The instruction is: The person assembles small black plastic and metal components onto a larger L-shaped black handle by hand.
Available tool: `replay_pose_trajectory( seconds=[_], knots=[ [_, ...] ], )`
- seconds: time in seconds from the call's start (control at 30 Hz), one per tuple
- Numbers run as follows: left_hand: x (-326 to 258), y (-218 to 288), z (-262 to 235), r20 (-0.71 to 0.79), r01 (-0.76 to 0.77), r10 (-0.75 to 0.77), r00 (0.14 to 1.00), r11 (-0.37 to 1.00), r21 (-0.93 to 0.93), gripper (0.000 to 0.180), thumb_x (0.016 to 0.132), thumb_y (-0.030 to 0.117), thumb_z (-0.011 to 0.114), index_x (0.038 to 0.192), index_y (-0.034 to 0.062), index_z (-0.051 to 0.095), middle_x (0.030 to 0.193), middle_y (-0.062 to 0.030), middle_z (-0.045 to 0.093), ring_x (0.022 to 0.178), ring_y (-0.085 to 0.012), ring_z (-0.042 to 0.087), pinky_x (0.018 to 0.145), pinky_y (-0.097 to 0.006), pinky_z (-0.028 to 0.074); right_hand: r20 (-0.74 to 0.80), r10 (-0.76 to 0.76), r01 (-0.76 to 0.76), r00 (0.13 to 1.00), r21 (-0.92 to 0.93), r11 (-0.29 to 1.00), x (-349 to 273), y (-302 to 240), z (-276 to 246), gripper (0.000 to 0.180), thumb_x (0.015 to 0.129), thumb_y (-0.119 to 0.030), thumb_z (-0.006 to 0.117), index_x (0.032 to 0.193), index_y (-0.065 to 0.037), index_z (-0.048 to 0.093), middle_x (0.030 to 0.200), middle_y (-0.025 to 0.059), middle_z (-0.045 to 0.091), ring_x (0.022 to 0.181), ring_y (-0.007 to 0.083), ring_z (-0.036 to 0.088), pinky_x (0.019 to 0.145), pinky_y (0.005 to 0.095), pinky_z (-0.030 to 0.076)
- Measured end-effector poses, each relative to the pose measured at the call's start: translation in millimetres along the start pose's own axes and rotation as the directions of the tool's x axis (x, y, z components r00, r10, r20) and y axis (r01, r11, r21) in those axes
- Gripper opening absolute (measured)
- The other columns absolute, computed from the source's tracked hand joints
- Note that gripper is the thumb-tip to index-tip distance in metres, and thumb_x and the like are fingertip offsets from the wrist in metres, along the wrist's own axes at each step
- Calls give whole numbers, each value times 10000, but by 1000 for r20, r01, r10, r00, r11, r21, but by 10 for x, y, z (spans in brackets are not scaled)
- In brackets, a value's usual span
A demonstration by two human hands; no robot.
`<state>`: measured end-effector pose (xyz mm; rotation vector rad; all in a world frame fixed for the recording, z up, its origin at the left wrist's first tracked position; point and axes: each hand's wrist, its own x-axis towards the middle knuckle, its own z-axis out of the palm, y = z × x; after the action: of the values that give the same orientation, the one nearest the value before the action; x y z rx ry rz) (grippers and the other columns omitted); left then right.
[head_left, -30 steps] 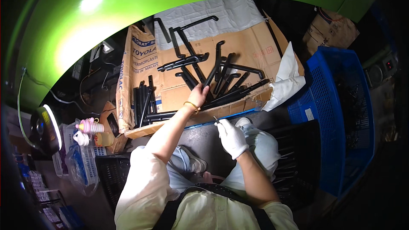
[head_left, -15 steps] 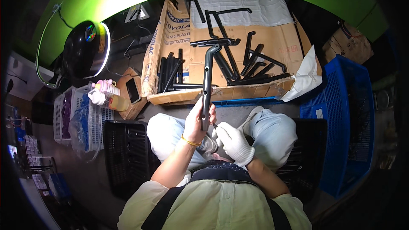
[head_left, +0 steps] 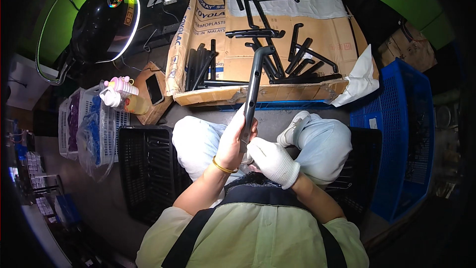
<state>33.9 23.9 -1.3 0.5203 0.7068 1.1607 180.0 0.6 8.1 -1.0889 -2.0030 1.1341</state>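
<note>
My bare left hand [head_left: 232, 141] is wrapped round the lower part of a black L-shaped handle [head_left: 252, 89]. The handle stands nearly upright, tilted slightly right, with its bent end at the top and several holes along its face. My right hand [head_left: 273, 163], in a white knit glove, is closed with the fingertips at the handle's lower end. What those fingers pinch is hidden. Beyond my hands, several similar black handles [head_left: 299, 59] lie crossed on an opened cardboard box [head_left: 238, 77], with more bunched at its left side [head_left: 197, 69].
A black ring lamp [head_left: 99, 25] stands at the far left. A phone [head_left: 154, 91] lies on a wooden board beside bottles [head_left: 119, 94]. Black crates [head_left: 130, 178] flank my knees, blue crates [head_left: 391, 169] stand at right, and white baskets [head_left: 106, 139] at left.
The handle's top has tilted to the right. My right hand has moved up against the handle's lower end, and the small dark tip seen at its fingers no longer shows. The view has shifted.
</note>
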Motion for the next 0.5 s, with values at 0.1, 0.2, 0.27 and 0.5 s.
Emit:
replay_pose_trajectory(
  seconds=[0.1, 0.2, 0.27, 0.5],
  knots=[
    [-18, 24, 5, 1, -2, 2, 1000, 1000, 18, 442, 1005, 345, 423, 1354, 74, 417, 871, -15, 492, 758, -99, 449, 689, -228, 383, 18, 28, -29, 999, 46, 999, 9, -9, 13, 190, 949, -187, 515, 957, -19, 604, 785, 207, 627, 772, 412, 628, 637, 435, 491],
    [-38, 36, 5, -2, 0, 0, 1000, 1000, -1, 431, 1003, 341, 429, 1337, 70, 426, 872, -14, 492, 757, -98, 447, 689, -228, 383, 13, 37, -37, 999, 60, 997, 10, -68, 16, 191, 950, -188, 517, 959, -19, 605, 784, 196, 635, 771, 401, 636, 641, 426, 493],
    [-48, 31, 4, -3, 4, -4, 1000, 1000, -18, 425, 1002, 339, 433, 1328, 67, 432, 872, -14, 492, 757, -98, 447, 688, -228, 383, 4, 44, -44, 999, 52, 998, 11, -93, 18, 191, 950, -189, 519, 959, -19, 606, 785, 190, 639, 771, 395, 640, 643, 421, 494],
    [-81, -31, -42, -47, 1, -3, 999, 999, -52, 385, 1005, 330, 432, 1283, 66, 454, 870, -14, 504, 744, -100, 447, 679, -229, 382, -18, 242, -232, 970, 218, 948, 3, -203, 90, 197, 950, -196, 528, 948, -16, 609, 758, 227, 615, 728, 415, 627, 604, 440, 483]
  ],
)
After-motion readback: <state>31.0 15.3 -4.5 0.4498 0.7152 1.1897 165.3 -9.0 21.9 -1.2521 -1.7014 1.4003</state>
